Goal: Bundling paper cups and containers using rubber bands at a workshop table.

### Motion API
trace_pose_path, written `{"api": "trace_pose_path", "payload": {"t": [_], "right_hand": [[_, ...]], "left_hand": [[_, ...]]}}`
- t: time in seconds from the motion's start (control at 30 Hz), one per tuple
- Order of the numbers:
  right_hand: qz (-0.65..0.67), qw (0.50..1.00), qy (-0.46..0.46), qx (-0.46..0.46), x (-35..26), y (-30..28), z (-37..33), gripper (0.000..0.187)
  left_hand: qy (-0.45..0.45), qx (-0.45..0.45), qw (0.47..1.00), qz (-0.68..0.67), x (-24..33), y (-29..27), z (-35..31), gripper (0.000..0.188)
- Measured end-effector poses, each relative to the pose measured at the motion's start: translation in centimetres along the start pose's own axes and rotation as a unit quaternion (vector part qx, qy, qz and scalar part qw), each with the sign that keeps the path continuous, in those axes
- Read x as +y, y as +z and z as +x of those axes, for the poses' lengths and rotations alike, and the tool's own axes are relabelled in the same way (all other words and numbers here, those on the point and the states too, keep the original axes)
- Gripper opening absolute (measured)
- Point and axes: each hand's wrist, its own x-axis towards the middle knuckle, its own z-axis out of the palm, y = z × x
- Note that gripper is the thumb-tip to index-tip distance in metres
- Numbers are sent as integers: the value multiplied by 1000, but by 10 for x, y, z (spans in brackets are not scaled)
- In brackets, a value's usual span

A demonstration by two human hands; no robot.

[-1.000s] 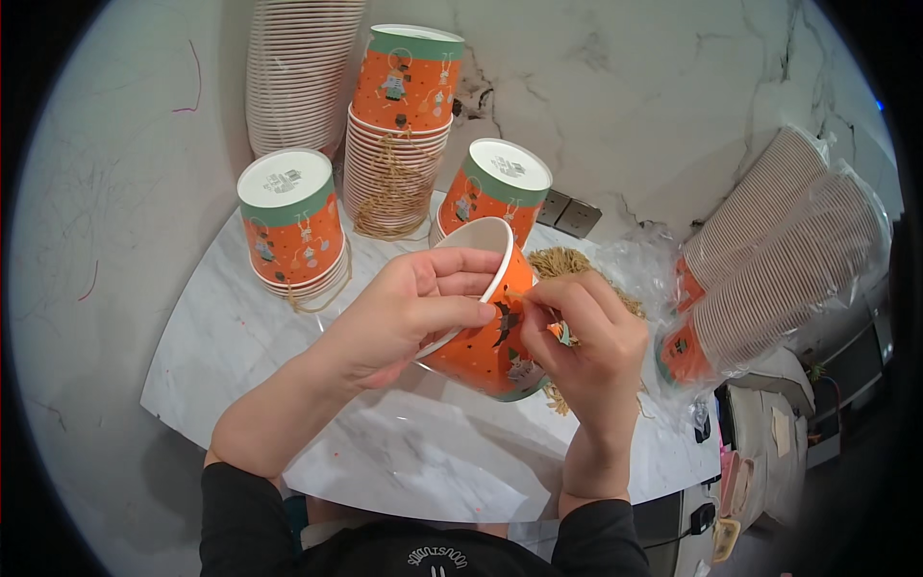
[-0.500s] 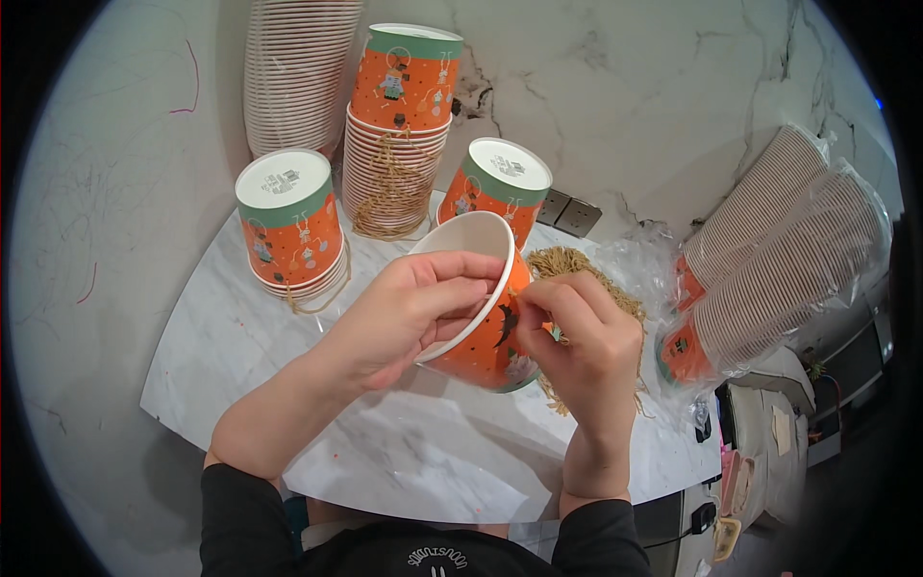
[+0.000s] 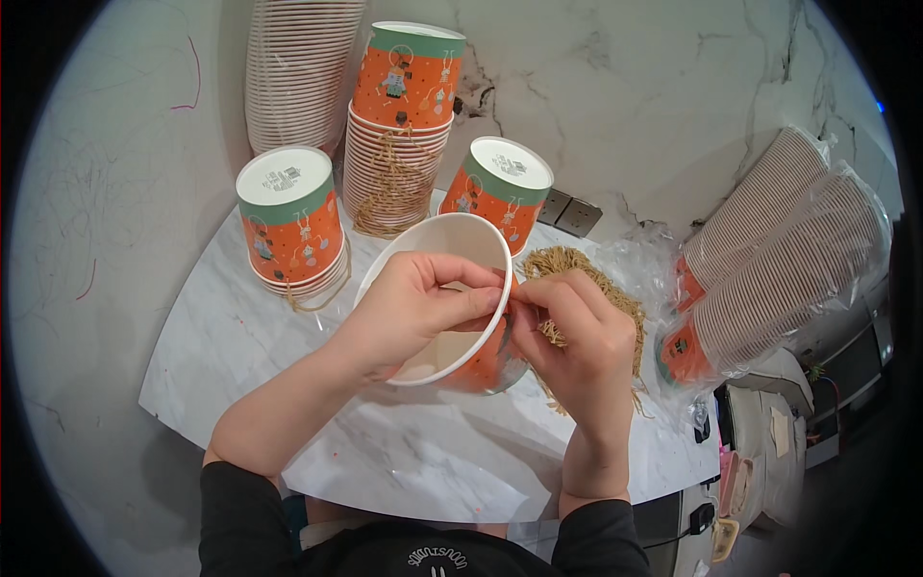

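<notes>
A paper bucket point(image 3: 456, 231), white inside and orange with a green base band outside, is tilted between my hands with its mouth facing me. Into that mouth reaches my left hand point(image 3: 433, 306), its thumb and fingers closed against the inner wall by the right side of the rim. Outside the same spot, my right hand point(image 3: 577, 322) has its fingertips pinched at the wall just below the rim. Whatever is between those fingertips is too small or hidden to tell. Beside and behind my right hand lies a bundle of tan string point(image 3: 562, 260), partly covered by it.
Upside-down buckets stand at the back: a short stack point(image 3: 293, 231) with a string handle, a tall stack point(image 3: 409, 87) and another bucket point(image 3: 495, 188). A long white-rimmed stack point(image 3: 298, 77) is behind. Plastic-wrapped stacks point(image 3: 779, 260) lie right, by a wall socket point(image 3: 569, 212). The marble-patterned tabletop point(image 3: 231, 337) curves in front.
The bucket has turned so its mouth faces me more and shows wider to the left. My right fingertips have shifted slightly left and closer to the rim. My left hand stays inside the mouth.
</notes>
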Motion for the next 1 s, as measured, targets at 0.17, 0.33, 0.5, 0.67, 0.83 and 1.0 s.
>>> {"api": "trace_pose_path", "payload": {"t": [0.17,0.33,0.5,0.67,0.83,1.0], "right_hand": [[5,1000,-12,-9,1,-1,-2,19],[2,999,-13,-33,1,1,-3,16],[51,996,8,-75,11,-2,-1,16],[202,961,140,-124,25,-8,-3,23],[265,933,218,-106,31,-7,-2,22],[231,943,185,-150,17,7,3,16]], "left_hand": [[11,14,1000,8,0,5,-1,20],[11,44,993,107,5,6,-3,11],[12,38,993,112,-3,1,3,9],[-24,38,994,99,-10,-8,12,11],[-18,45,999,-8,-10,-9,13,13],[-15,77,996,46,-3,5,3,9]]}}
